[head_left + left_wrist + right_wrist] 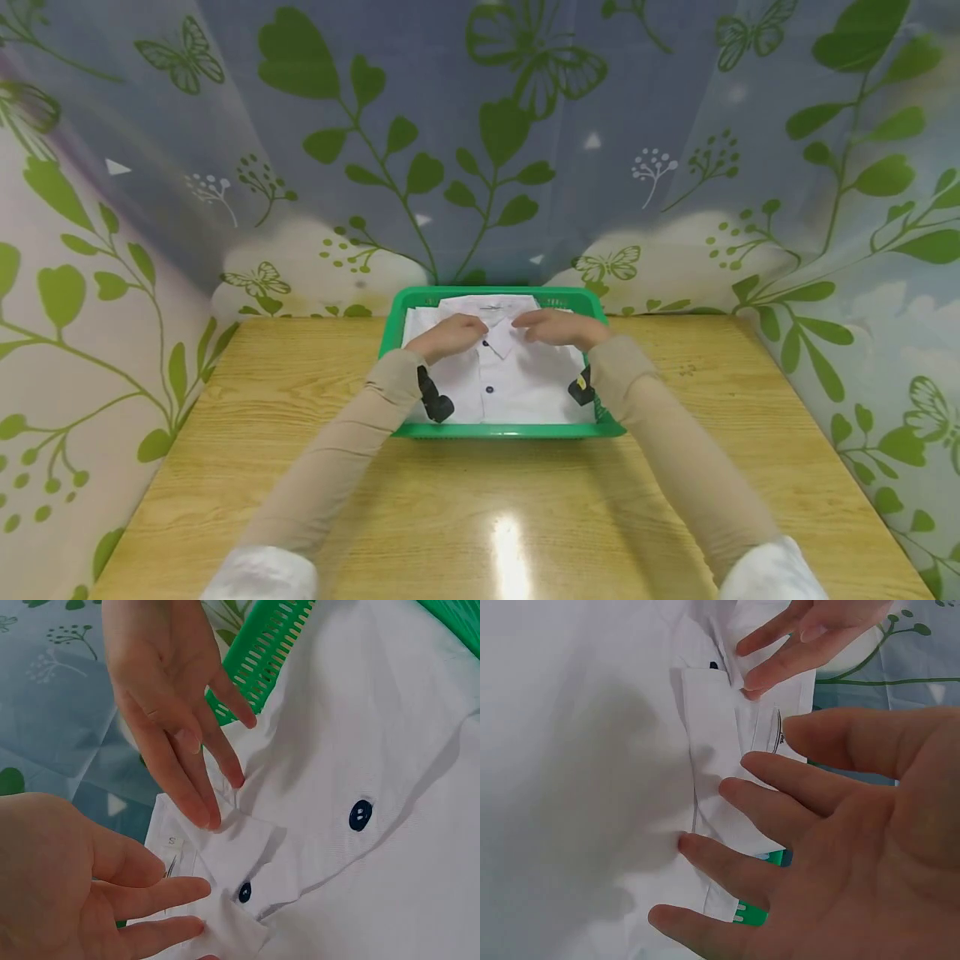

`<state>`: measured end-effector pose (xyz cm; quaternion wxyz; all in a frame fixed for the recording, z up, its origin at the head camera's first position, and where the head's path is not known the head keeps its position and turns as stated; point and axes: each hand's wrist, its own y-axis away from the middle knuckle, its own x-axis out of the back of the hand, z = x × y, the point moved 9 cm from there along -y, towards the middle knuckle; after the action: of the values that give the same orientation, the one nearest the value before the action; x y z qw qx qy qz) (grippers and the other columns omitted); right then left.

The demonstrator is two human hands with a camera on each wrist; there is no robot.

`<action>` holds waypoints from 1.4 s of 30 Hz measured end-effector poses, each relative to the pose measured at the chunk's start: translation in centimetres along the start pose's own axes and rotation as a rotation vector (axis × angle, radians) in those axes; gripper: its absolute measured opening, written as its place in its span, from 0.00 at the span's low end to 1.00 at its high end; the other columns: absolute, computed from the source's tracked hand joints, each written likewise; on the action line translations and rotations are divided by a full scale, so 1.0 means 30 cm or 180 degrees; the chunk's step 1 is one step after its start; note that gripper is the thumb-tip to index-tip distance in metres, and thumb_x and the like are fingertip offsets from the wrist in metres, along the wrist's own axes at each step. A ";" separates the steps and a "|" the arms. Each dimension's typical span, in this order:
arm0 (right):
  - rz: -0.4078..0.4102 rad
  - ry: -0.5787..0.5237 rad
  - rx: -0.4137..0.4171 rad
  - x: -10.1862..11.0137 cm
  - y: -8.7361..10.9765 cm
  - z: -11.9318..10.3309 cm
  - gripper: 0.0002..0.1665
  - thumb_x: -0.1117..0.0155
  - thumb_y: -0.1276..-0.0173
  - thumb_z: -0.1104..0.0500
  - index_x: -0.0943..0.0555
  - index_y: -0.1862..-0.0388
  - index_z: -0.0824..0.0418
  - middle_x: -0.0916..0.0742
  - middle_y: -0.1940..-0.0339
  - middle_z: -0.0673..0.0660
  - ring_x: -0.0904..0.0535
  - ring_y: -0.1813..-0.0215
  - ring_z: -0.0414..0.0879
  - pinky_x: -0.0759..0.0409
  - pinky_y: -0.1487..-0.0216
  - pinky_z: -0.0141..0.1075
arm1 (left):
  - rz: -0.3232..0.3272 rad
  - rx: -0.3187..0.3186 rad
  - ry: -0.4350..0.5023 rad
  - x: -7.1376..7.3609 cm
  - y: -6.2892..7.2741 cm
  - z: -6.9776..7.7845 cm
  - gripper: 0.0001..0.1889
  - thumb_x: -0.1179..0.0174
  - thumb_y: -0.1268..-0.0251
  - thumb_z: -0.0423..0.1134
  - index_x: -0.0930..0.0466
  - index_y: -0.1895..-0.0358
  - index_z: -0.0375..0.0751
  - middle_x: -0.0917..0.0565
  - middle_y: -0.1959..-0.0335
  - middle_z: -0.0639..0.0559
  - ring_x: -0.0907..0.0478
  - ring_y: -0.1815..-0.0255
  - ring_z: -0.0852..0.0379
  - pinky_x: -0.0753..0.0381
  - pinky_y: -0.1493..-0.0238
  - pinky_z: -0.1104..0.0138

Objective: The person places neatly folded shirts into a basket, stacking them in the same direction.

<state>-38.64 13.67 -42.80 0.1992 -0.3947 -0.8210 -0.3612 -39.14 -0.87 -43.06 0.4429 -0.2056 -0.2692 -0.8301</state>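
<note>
A folded white shirt lies face up in a green plastic basket, collar toward the back wall. Dark buttons run down its front, one button below another at the neck. My left hand is at the left side of the collar, fingers extended, fingertips right at the cloth. On the other side, my right hand reaches in with fingers spread and nearly straight, their tips at the collar edge in the right wrist view. Neither hand grips the fabric. A small label shows inside the neck.
The basket stands on a wooden table near its back edge. Behind it hangs a patterned curtain with green leaves and butterflies, which continues along both sides. Black wrist straps sit on both forearms.
</note>
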 end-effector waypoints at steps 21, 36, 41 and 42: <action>0.0593 -0.0112 0.0502 0.078 0.185 -0.070 0.32 0.51 0.21 0.54 0.39 0.23 0.64 0.34 0.25 0.66 0.39 0.25 0.62 0.38 0.30 0.57 | 0.0206 -0.0269 0.0185 0.101 0.179 0.025 0.21 0.59 0.19 0.44 0.28 0.32 0.44 0.37 0.26 0.47 0.38 0.28 0.44 0.37 0.31 0.46; 0.1932 0.0923 0.1021 0.063 0.441 -0.123 0.28 0.47 0.23 0.56 0.33 0.28 0.65 0.30 0.27 0.66 0.37 0.27 0.62 0.37 0.30 0.58 | 0.1133 -0.1288 -0.0065 0.131 0.536 -0.036 0.20 0.53 0.21 0.34 0.32 0.31 0.36 0.40 0.24 0.42 0.47 0.23 0.40 0.44 0.29 0.41; 0.2403 0.1174 0.1296 0.048 0.528 -0.122 0.26 0.44 0.25 0.60 0.30 0.31 0.68 0.29 0.30 0.70 0.33 0.31 0.67 0.33 0.35 0.61 | 0.1533 -0.1343 -0.0302 0.153 0.639 -0.103 0.22 0.52 0.23 0.31 0.34 0.29 0.34 0.41 0.24 0.39 0.47 0.23 0.38 0.44 0.31 0.38; 0.2524 0.1242 0.1395 0.048 0.546 -0.122 0.26 0.42 0.26 0.62 0.30 0.32 0.69 0.28 0.31 0.70 0.31 0.32 0.67 0.32 0.36 0.62 | 0.1627 -0.1346 -0.0408 0.160 0.658 -0.110 0.22 0.51 0.23 0.31 0.35 0.29 0.34 0.41 0.24 0.38 0.48 0.23 0.37 0.45 0.31 0.36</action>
<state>-26.39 18.64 -32.36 0.5497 -0.5505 -0.6116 -0.1435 -25.30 -15.09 -37.60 0.5664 -0.4056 -0.0581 -0.7151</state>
